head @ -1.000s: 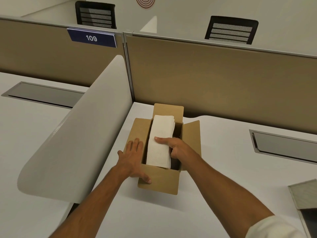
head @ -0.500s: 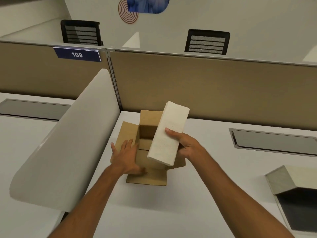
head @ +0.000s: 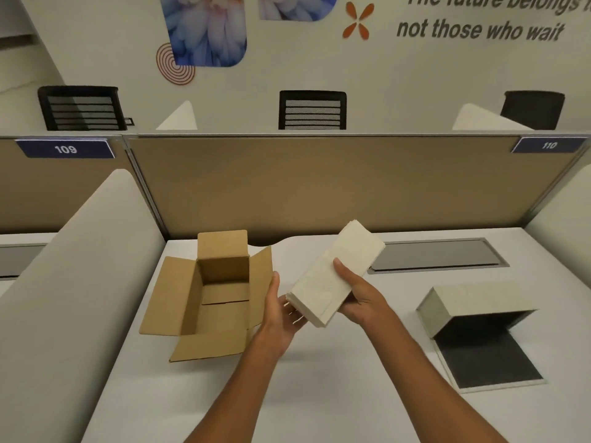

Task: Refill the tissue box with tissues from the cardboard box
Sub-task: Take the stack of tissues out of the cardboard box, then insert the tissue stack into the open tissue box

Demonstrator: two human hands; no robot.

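Note:
A white stack of tissues (head: 332,276) is in the air over the desk, tilted, between the two boxes. My right hand (head: 359,294) grips it from the right side, thumb on top. My left hand (head: 279,310) supports its lower left end with open fingers underneath. The brown cardboard box (head: 179,298) stands open on the desk to the left, with nothing visible inside. The grey tissue box (head: 473,302) lies open to the right, its lid raised and its dark base (head: 489,359) flat on the desk.
A curved white divider (head: 73,282) rises left of the cardboard box. A tan partition (head: 319,183) closes the back of the white desk (head: 319,394). A grey cable hatch (head: 438,254) is set into the desk behind the tissue box. Black chairs stand beyond.
My right hand lifted the tissue stack out of the cardboard box and carried it right. My left hand left the box's flap and came under the stack. The view tilted up.

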